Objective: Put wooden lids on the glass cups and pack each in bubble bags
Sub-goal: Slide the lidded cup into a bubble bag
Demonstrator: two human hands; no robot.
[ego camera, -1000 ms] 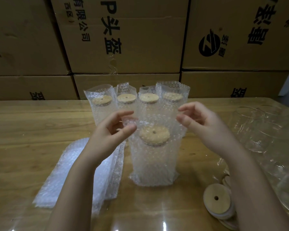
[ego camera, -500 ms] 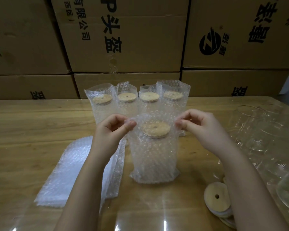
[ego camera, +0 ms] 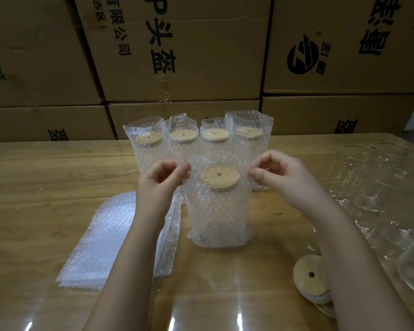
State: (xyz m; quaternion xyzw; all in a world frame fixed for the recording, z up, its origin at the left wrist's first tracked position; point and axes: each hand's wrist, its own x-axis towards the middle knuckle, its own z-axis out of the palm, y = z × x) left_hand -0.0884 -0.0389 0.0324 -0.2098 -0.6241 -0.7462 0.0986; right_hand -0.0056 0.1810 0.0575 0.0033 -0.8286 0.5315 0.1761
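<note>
A glass cup with a round wooden lid (ego camera: 219, 177) stands upright inside a bubble bag (ego camera: 219, 218) at the table's centre. My left hand (ego camera: 159, 185) pinches the bag's upper left edge. My right hand (ego camera: 286, 177) pinches its upper right edge. Both hold the bag's mouth apart above the lid. Behind it stand several packed cups (ego camera: 184, 144) in a row, each lidded and in its own bubble bag.
A flat stack of bubble bags (ego camera: 105, 237) lies at the left. Loose wooden lids (ego camera: 311, 278) are piled at the lower right. Bare glass cups (ego camera: 373, 182) crowd the right side of the wooden table (ego camera: 46, 177). Cardboard boxes (ego camera: 201, 48) wall the back.
Both hands have closed in from spread fingers to pinch the bag's top edges, and the bag now stands higher around the lid.
</note>
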